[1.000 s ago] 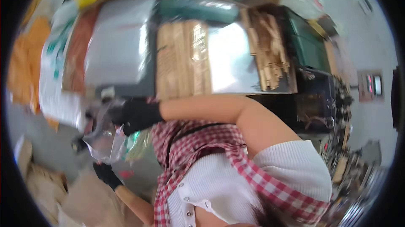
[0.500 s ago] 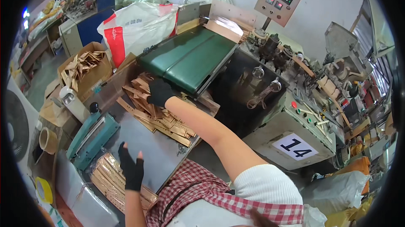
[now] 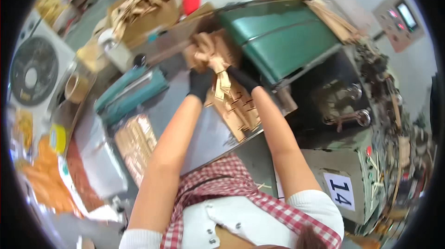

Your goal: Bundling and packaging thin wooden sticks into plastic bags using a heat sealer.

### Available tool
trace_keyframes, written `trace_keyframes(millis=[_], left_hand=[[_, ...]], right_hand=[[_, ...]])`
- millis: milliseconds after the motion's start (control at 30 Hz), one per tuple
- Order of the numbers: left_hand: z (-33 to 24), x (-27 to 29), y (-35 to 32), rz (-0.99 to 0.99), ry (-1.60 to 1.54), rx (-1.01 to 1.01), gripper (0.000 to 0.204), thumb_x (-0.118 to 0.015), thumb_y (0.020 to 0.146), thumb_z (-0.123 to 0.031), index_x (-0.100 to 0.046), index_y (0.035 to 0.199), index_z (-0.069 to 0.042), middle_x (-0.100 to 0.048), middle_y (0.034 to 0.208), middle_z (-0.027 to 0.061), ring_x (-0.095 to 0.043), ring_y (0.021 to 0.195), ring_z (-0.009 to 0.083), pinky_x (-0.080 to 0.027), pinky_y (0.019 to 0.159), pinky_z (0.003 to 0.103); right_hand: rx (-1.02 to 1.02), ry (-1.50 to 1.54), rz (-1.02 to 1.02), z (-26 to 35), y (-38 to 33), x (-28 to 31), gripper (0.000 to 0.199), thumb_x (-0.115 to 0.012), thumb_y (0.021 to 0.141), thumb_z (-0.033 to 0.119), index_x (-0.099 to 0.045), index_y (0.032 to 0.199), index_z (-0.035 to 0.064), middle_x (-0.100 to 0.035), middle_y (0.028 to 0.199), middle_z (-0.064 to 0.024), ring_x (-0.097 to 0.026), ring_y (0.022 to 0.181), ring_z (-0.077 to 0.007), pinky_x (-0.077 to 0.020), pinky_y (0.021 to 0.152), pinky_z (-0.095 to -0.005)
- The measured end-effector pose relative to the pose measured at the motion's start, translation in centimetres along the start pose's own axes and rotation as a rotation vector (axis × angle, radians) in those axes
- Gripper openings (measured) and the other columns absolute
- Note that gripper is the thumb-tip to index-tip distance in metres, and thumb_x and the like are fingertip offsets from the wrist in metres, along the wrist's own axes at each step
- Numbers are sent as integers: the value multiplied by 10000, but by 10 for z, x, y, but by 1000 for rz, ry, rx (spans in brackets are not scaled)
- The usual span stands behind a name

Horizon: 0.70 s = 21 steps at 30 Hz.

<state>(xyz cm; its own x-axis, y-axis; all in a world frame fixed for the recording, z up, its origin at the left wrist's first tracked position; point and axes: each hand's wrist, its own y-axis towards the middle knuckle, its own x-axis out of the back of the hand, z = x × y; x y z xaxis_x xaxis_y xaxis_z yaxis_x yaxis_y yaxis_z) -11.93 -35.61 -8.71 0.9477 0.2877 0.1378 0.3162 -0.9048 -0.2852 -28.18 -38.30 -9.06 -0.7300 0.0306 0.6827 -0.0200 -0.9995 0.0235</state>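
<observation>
Both of my hands, in black fingerless gloves, are together at the far end of a pile of flat, light-brown wooden strips (image 3: 236, 114). My left hand (image 3: 202, 73) curls its bare fingers in among the strips. Close against it, my right hand (image 3: 232, 70) is closed around strips too, and a few hang between the wrists. Motion blur softens the fingertips, and the strips partly cover them. The pile lies on a grey metal tabletop (image 3: 194, 131) in front of me. Left of it lies a clear-wrapped bundle of similar strips (image 3: 136, 142).
A teal bag sealer (image 3: 132, 94) stands left of the pile. Behind it is a cardboard box (image 3: 153, 22) of wooden pieces. The green conveyor belt (image 3: 287, 40) ends just right of my hands, above a dark machine cabinet (image 3: 324, 105). A fan (image 3: 34, 70) stands far left.
My left hand has moved from over the wrapped bundle, where it was open, up to the pile beside my right hand. My view has turned and shifted, and the strips are bunched between both hands.
</observation>
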Motion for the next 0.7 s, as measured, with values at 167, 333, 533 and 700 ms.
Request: trace_keyframes(millis=[167,333,533,700], left_hand=[[25,21,2,19,-66,-164,511,-646,730,-146,-512,1187,40,-605,1115,201,-609,1013,300,-494,845,360],[63,96,-36,159,58,-245,604,-629,683,-99,-445,1242,37,-560,1161,202,-562,1089,303,-467,900,367],[81,85,-85,109,-87,-174,782,-632,712,-94,-275,1403,-7,-455,1300,160,-455,1205,273,-392,993,346],[46,150,-181,382,-174,103,883,-544,744,-20,-100,1507,-38,-348,1452,114,-317,1332,167,-318,1051,292]], right_hand=[[113,90,243,15,-38,-21,738,-671,738,502,-504,1241,-11,-575,1183,-240,-568,1103,-355,-446,896,-384],[113,84,297,18,-45,7,598,-665,817,420,-518,1153,-53,-608,1038,-237,-601,989,-335,-467,857,-383],[181,543,149,55,-114,-50,588,-738,783,266,-459,1217,-16,-595,1067,-133,-588,959,-207,-479,829,-323],[-229,935,540,53,-177,2,592,-726,771,170,-429,1232,-53,-585,1100,-138,-577,1001,-187,-466,863,-303]])
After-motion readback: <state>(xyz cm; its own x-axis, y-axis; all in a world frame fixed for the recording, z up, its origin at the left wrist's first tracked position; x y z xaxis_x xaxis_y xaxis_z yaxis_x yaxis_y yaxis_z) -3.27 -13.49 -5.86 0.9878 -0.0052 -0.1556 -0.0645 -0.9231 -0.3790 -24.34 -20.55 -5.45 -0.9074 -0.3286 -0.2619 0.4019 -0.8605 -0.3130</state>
